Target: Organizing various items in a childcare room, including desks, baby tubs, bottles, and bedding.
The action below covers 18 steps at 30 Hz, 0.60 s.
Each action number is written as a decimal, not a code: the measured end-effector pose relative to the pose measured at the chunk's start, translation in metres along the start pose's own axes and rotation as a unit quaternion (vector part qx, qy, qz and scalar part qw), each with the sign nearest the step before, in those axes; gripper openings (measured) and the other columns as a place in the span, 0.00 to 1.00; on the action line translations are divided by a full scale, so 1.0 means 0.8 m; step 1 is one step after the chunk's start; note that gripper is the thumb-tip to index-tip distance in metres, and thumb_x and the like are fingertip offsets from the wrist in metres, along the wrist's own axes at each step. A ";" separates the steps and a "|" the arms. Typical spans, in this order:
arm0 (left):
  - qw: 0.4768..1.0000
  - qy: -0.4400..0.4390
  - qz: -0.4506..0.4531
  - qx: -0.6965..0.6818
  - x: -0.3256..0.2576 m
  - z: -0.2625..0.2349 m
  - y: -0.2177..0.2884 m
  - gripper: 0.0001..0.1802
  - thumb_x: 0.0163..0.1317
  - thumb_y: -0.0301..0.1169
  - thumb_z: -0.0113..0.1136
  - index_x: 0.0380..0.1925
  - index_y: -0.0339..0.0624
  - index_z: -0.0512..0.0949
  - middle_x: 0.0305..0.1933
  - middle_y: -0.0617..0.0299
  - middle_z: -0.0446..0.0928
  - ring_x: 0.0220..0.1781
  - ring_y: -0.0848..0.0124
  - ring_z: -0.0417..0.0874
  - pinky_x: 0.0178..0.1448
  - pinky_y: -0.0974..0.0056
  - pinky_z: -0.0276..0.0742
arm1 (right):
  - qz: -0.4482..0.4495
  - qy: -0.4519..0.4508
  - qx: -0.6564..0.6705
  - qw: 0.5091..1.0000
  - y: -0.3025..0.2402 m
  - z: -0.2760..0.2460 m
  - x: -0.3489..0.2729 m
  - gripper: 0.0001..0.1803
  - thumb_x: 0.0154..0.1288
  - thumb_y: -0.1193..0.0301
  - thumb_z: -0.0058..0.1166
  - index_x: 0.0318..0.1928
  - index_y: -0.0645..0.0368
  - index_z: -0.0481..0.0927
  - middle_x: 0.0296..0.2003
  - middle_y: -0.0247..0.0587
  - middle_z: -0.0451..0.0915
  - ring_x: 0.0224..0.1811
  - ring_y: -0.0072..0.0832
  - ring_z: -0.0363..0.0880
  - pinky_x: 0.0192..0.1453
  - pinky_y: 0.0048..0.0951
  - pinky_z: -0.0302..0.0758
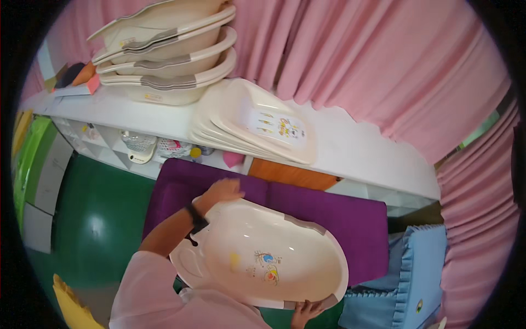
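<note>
While right hand [308,312] grips tub [304,255], left hand [221,190] half-curled.

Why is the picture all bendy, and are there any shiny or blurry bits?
In the head view, the wide fisheye lens bends the white counter and leaves black corners; white glare shines on the green floor; small glints show inside the cream tub; the left hand looks slightly blurry.

Pale pink top [222,313], loose short left sleeve [145,285]; dark watch-like band [196,218] around left wrist.
</note>
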<state>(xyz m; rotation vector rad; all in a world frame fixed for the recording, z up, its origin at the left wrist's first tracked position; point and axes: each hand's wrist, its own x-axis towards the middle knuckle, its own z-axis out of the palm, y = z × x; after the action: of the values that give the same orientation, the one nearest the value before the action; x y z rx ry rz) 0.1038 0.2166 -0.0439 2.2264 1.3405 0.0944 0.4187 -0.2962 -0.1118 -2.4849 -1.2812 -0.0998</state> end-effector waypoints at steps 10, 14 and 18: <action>0.965 0.036 -0.250 0.069 -0.375 0.019 0.009 0.45 0.39 0.57 0.67 0.50 0.33 0.68 0.45 0.45 0.75 0.47 0.51 0.77 0.49 0.53 0.75 | 0.173 -0.042 0.153 0.972 0.128 -0.041 0.142 0.19 0.56 0.58 0.58 0.39 0.61 0.78 0.29 0.44 0.76 0.25 0.30 0.69 0.29 0.34 0.68; 0.817 -0.061 -0.514 -0.254 -0.395 0.024 -0.027 0.43 0.40 0.51 0.70 0.52 0.33 0.68 0.45 0.49 0.75 0.35 0.60 0.81 0.37 0.64 0.79 | 0.163 -0.182 0.284 0.927 0.140 -0.052 0.157 0.17 0.56 0.59 0.59 0.44 0.52 0.83 0.22 0.39 0.78 0.21 0.25 0.68 0.26 0.32 0.66; 0.674 -0.021 -0.329 -0.661 -0.433 0.085 -0.077 0.32 0.48 0.36 0.67 0.53 0.35 0.68 0.43 0.59 0.77 0.33 0.70 0.82 0.35 0.70 0.79 | 0.273 -0.235 0.440 0.823 0.131 -0.052 0.122 0.13 0.60 0.65 0.51 0.24 0.60 0.75 0.25 0.40 0.77 0.27 0.25 0.71 0.30 0.33 0.67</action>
<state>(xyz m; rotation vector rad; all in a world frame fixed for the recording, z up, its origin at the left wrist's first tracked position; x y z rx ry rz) -0.0985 -0.0792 -0.0596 0.4740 1.2627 0.5397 0.5640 -0.2899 -0.0800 -1.9364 -0.4702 1.0527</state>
